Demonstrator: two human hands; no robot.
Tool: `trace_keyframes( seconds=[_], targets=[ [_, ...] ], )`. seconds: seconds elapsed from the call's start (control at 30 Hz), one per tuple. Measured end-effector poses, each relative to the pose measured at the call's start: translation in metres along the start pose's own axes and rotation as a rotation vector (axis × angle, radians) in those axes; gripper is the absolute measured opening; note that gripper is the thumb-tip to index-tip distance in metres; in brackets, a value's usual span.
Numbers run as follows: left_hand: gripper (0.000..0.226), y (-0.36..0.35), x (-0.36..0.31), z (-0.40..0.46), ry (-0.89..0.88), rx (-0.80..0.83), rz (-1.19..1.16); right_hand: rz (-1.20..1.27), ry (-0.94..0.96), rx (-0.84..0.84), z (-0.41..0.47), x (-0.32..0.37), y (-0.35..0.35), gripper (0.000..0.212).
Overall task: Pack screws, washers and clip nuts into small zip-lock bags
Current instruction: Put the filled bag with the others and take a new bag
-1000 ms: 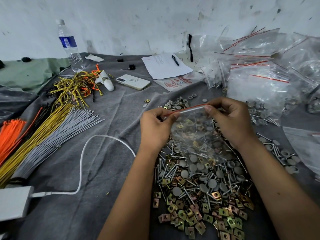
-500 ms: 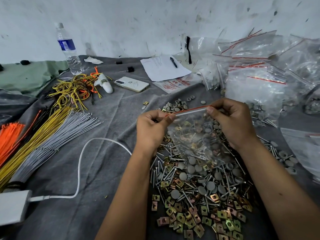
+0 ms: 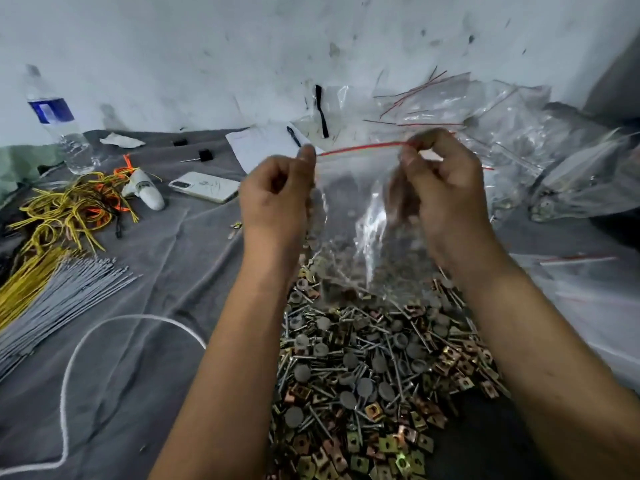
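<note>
Many loose things at the left of the frame: water bottle [image 3: 59,133] in the upper left, yellow wires [image 3: 65,209] below it, grey ties [image 3: 65,292] at the left edge, white cable [image 3: 86,341] looping over the grey cloth [image 3: 156,271] in the lower left. Probably put aside there to leave the middle free for packing. Then phone [image 3: 204,187] and paper [image 3: 263,143], left of centre and higher, well apart from the work.

At centre, left hand [image 3: 277,195], high above the cloth, fingers curled, thumb and forefinger pinching the left end of the red zip strip [image 3: 360,147]. Between both hands, bag [image 3: 360,216], clear, hanging down from the strip, with blurred dark pieces low inside; kind and count not possible to tell. Right of centre, right hand [image 3: 446,188], fingers bent, fingertips pinching the right end of the same strip. Held up like this most likely to let the parts fall to the bottom and to pull the strip straight for closing; closed or not, cannot tell.

Below the bag, pile of screws, washers and clip nuts [image 3: 374,375], lower centre to lower right, bag bottom just above it. Open room: cloth left of the pile. Crowded at the upper right with heap of bags [image 3: 519,133], near the right hand, so little room on that side.
</note>
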State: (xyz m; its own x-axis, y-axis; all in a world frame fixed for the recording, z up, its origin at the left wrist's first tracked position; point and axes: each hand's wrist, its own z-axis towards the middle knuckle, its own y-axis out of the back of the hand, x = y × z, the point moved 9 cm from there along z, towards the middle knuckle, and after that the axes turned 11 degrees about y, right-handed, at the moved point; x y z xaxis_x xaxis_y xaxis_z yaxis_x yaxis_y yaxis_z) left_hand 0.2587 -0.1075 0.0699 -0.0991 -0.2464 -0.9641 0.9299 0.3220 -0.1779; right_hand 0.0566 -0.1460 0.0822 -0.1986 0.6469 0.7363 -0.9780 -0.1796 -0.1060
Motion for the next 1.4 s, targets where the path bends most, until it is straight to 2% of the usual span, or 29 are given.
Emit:
trace_keyframes(
  seconds=[0.1, 0.17, 0.23, 0.3, 0.37, 0.4, 0.47, 0.5, 0.53, 0.67, 0.83, 0.93, 1.0, 1.07, 1.1, 1.17, 1.2, 1.23, 1.3, 1.37, 1.4],
  targets=[
    [0.024, -0.045, -0.032, 0.028, -0.133, -0.137, 0.124, -0.123, -0.030, -0.141, 0.061, 0.000, 0.048, 0.006],
    [0.020, -0.081, -0.041, 0.042, -0.229, -0.195, 0.290, -0.249, -0.139, -0.258, 0.093, -0.015, 0.096, 0.006],
    [0.028, -0.125, -0.031, 0.052, -0.311, -0.136, 0.544, -0.578, -0.281, -0.315, 0.103, -0.031, 0.149, 0.021],
    [0.034, -0.169, -0.001, 0.058, -0.362, 0.003, 0.843, -1.085, -0.296, -0.260, 0.097, -0.032, 0.184, 0.040],
    [0.041, -0.205, 0.044, 0.058, -0.347, 0.173, 1.087, -1.311, -0.086, -0.110, 0.085, -0.033, 0.176, 0.044],
    [0.047, -0.217, 0.069, 0.056, -0.321, 0.254, 1.181, -1.345, 0.002, 0.041, 0.076, -0.044, 0.159, 0.043],
    [0.058, -0.233, 0.115, 0.051, -0.264, 0.398, 1.328, -1.331, -0.016, 0.415, 0.051, -0.087, 0.131, 0.048],
    [0.063, -0.239, 0.135, 0.049, -0.228, 0.457, 1.375, -1.302, -0.078, 0.553, 0.038, -0.107, 0.126, 0.052],
    [0.067, -0.242, 0.151, 0.047, -0.192, 0.495, 1.405, -1.281, -0.124, 0.619, 0.027, -0.120, 0.127, 0.053],
    [0.064, -0.245, 0.168, 0.051, -0.147, 0.493, 1.376, -1.198, -0.100, 0.600, 0.019, -0.124, 0.133, 0.042],
    [0.063, -0.257, 0.154, 0.047, -0.122, 0.551, 1.547, -1.046, -0.326, 0.576, 0.017, -0.119, 0.153, 0.049],
    [0.052, -0.265, 0.118, 0.031, -0.218, 0.384, 1.580, -0.935, -0.353, 0.379, 0.014, -0.080, 0.184, 0.050],
    [0.038, -0.282, 0.093, 0.005, -0.341, 0.339, 1.495, -1.011, -0.336, 0.346, 0.006, -0.047, 0.210, 0.030],
    [0.023, -0.306, 0.088, -0.031, -0.340, 0.552, 1.352, -1.127, -0.418, 0.489, -0.018, -0.028, 0.229, 0.011],
    [0.017, -0.315, 0.092, -0.051, -0.260, 0.720, 1.277, -1.157, -0.486, 0.572, -0.033, -0.023, 0.236, 0.005],
    [0.008, -0.326, 0.110, -0.096, -0.080, 1.047, 1.168, -1.211, -0.630, 0.690, -0.066, -0.017, 0.248, 0.021],
    [0.012, -0.325, 0.113, -0.113, -0.067, 1.110, 1.207, -1.245, -0.669, 0.707, -0.077, -0.015, 0.253, 0.028],
    [0.027, -0.322, 0.116, -0.121, -0.042, 1.125, 1.235, -1.271, -0.667, 0.700, -0.084, -0.013, 0.256, 0.036],
    [0.052, -0.319, 0.123, -0.127, -0.164, 1.088, 1.270, -1.311, -0.646, 0.647, -0.091, -0.013, 0.261, 0.054],
    [0.059, -0.317, 0.128, -0.126, -0.211, 1.066, 1.284, -1.286, -0.649, 0.557, -0.093, -0.016, 0.266, 0.064],
    [0.060, -0.316, 0.130, -0.123, -0.213, 1.044, 1.273, -1.243, -0.633, 0.498, -0.093, -0.017, 0.268, 0.057]
  ],
)
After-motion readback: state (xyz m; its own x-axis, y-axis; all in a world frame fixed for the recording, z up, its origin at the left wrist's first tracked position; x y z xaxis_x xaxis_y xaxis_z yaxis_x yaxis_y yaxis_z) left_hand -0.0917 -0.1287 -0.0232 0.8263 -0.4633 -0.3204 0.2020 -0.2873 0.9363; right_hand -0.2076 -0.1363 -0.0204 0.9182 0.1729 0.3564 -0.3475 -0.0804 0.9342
